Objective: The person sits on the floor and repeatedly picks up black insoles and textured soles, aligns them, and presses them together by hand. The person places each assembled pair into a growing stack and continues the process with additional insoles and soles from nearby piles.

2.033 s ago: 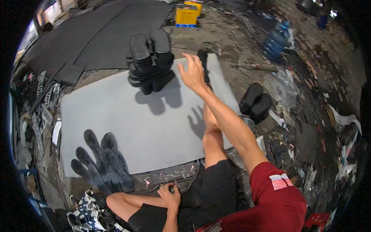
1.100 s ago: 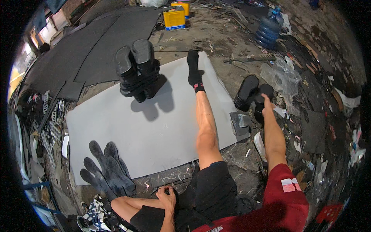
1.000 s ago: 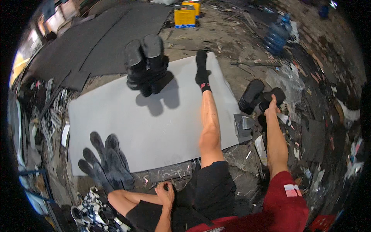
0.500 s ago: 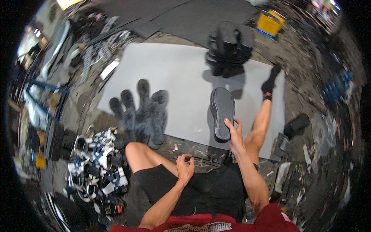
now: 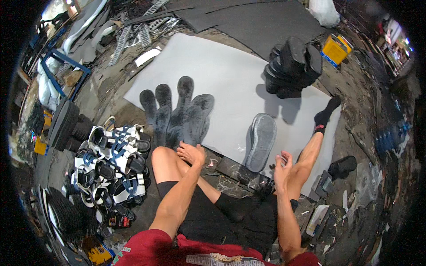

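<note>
On the pale sheet [image 5: 235,75] lie dark soles [image 5: 262,144]; both hands [image 5: 192,154] [image 5: 282,172] are part-open and empty.

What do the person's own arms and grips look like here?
The left arm and right arm are bare below short, dark red sleeves; small pale print marks the left one. The left grip and right grip wear no gloves, and no watch shows at either wrist.
</note>
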`<state>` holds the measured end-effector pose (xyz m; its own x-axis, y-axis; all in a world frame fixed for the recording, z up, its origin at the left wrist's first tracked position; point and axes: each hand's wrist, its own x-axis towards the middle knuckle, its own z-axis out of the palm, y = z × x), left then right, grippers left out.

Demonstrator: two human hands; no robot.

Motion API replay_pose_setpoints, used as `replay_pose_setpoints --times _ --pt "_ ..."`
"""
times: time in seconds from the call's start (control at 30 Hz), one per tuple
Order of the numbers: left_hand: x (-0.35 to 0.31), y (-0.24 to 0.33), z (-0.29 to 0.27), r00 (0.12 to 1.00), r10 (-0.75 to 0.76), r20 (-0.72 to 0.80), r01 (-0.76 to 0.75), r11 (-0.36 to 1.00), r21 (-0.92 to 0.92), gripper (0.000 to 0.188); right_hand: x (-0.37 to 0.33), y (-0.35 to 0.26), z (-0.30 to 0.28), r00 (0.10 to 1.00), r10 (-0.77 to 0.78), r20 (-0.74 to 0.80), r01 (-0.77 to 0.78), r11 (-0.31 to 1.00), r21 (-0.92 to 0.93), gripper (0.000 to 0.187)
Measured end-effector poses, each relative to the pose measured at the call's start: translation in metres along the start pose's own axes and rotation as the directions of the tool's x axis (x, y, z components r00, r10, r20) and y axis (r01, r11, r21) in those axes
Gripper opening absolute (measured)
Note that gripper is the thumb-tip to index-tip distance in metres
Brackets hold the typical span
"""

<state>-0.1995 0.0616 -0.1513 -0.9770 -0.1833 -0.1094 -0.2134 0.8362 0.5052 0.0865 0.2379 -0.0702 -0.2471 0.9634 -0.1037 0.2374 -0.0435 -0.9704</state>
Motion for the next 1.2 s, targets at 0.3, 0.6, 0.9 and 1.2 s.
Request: replay_pose_setpoints --times 0.3,0.6,0.9,1.2 --pt "-0.075 0.078 -0.154 0.71 0.687 -0.154 -0.603 0.48 -0.637 0.016 -0.038 -0.095 -0.031 0.885 -0.432 0.172 0.464 0.799 -0.383 0.05" --pt "-0.138 0.099 -0.235 0.143 0.91 0.388 0.026 0.389 -0.921 0.023 -0.101 -0.123 -0.065 0.35 -0.338 0.874 -0.713 0.509 0.482 0.101" --pt "-0.193 0.05 -0.084 0.557 0.773 0.303 -0.595 0.626 -0.504 0.092 -0.197 -0.063 -0.058 0.776 -0.056 0.628 -0.628 -0.166 0.761 0.095" --pt "-0.174 0.065 -0.051 0.538 0.784 0.31 -0.652 0.619 -0.437 0.098 -0.17 -0.042 -0.078 0.89 0.066 0.45 -0.453 0.219 0.864 0.079"
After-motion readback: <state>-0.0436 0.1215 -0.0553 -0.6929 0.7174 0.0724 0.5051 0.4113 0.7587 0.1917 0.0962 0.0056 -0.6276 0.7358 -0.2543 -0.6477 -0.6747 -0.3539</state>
